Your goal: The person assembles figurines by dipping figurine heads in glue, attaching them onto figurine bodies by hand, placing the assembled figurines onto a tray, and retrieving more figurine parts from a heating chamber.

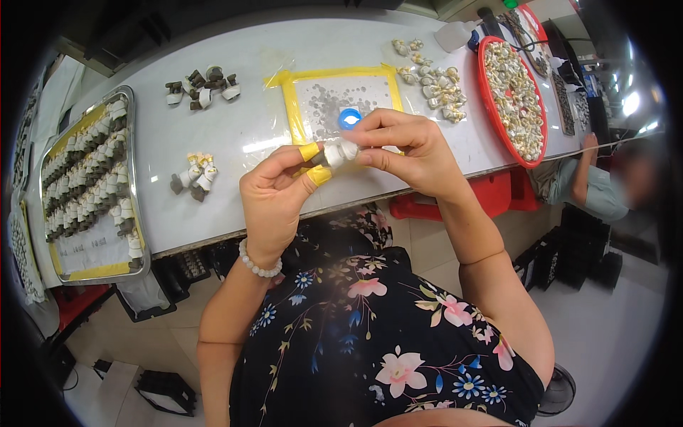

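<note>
Both of my hands meet above the front part of the table. Yellow tape wraps the thumb and a finger of my left hand (274,188), which pinches the dark end of a small white figurine (333,155). At its other end, the fingertips of my right hand (416,146) close on the white part; what lies between them is partly hidden. Just beyond the right fingers sits a blue cap (349,118) with white stuff inside. It rests on a yellow-taped sheet (290,107) spotted with grey marks.
On the left, a metal tray (144,235) holds rows of white-and-dark figurines. Dark-and-white pieces (205,92) and a few figurines (197,178) lie nearer. To the right are loose white-and-yellow pieces (441,89), a full red basket (491,96) and a white bottle (455,35). Another person (594,181) sits far right.
</note>
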The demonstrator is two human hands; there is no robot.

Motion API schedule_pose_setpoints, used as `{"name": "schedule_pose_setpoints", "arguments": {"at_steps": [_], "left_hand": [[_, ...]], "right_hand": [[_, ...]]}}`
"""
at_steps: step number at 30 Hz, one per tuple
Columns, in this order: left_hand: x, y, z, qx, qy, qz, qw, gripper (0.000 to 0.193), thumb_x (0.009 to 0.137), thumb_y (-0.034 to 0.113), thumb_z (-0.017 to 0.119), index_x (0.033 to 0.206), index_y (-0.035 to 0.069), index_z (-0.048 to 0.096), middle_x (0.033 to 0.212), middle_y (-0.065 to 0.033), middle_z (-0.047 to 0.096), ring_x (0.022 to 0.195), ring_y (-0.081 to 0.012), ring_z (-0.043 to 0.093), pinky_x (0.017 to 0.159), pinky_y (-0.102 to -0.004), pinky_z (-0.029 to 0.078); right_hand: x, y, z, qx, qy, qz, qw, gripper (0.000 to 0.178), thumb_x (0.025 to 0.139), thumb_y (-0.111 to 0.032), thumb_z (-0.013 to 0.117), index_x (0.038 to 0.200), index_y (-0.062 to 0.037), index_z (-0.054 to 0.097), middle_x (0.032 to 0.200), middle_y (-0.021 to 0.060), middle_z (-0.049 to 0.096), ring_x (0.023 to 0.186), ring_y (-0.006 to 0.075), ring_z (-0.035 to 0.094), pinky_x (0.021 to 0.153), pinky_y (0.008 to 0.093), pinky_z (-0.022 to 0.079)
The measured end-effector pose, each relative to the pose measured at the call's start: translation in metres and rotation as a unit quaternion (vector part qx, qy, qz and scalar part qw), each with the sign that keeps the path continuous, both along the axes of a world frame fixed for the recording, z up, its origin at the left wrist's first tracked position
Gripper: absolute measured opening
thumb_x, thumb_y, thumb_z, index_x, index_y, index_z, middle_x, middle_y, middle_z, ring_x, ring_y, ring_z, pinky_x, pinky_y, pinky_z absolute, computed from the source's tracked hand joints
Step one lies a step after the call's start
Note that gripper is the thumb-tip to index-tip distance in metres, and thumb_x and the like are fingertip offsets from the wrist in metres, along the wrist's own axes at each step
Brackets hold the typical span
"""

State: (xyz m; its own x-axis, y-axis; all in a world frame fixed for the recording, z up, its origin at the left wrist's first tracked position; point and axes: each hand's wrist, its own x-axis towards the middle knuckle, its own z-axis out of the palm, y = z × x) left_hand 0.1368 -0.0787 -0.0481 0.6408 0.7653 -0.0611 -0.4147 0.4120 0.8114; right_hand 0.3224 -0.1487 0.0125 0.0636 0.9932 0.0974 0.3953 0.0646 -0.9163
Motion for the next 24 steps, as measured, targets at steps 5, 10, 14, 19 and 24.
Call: {"name": "schedule_pose_setpoints", "arguments": {"at_steps": [5,10,14,19,24], "left_hand": [[0.000,0.001,0.000,-0.034,-0.015,-0.001,0.999,0.026,0.079,-0.012,0.061,0.105,-0.009,0.059,0.105,-0.0124,0.060,0.098,-0.0183,0.060,0.089,-0.0292,0.050],[0.001,0.001,-0.004,0.048,-0.001,-0.003,0.999,0.025,0.079,-0.012,0.061,0.104,-0.008,0.059,0.105,-0.0117,0.060,0.096,-0.0171,0.060,0.087,-0.0277,0.050],[0.000,0.000,-0.004,0.050,0.009,-0.013,0.999,0.024,0.079,-0.012,0.062,0.102,-0.008,0.059,0.104,-0.0115,0.060,0.096,-0.0165,0.059,0.085,-0.0270,0.050],[0.001,0.001,-0.001,0.025,0.001,-0.006,1.000,0.022,0.078,-0.014,0.061,0.099,-0.009,0.059,0.102,-0.0106,0.060,0.096,-0.0163,0.059,0.084,-0.0276,0.051],[-0.022,-0.003,0.013,0.217,0.141,0.036,0.965,0.023,0.075,-0.012,0.063,0.097,-0.008,0.059,0.103,-0.0138,0.059,0.092,-0.0190,0.060,0.083,-0.0288,0.051]], "right_hand": [[-0.004,-0.001,0.000,-0.016,0.017,-0.022,0.999,0.027,0.076,-0.003,0.069,0.103,-0.0017,0.068,0.087,0.0071,0.063,0.075,0.0131,0.056,0.065,0.0234,0.044],[-0.005,-0.004,0.000,0.007,-0.035,-0.013,0.999,0.026,0.074,-0.001,0.069,0.100,-0.0004,0.068,0.086,0.0077,0.063,0.074,0.0152,0.057,0.065,0.0242,0.044],[-0.003,-0.002,-0.001,0.013,-0.044,-0.001,0.999,0.027,0.073,-0.001,0.069,0.100,0.0002,0.068,0.085,0.0086,0.063,0.074,0.0167,0.058,0.066,0.0252,0.045],[-0.001,-0.004,-0.008,0.012,-0.034,0.003,0.999,0.025,0.074,-0.001,0.069,0.099,0.0007,0.067,0.087,0.0105,0.065,0.078,0.0188,0.061,0.069,0.0275,0.047],[0.027,-0.015,-0.002,-0.032,-0.085,-0.067,0.994,0.024,0.075,-0.005,0.069,0.099,-0.0003,0.067,0.090,0.0103,0.065,0.081,0.0199,0.061,0.073,0.0298,0.047]]}}
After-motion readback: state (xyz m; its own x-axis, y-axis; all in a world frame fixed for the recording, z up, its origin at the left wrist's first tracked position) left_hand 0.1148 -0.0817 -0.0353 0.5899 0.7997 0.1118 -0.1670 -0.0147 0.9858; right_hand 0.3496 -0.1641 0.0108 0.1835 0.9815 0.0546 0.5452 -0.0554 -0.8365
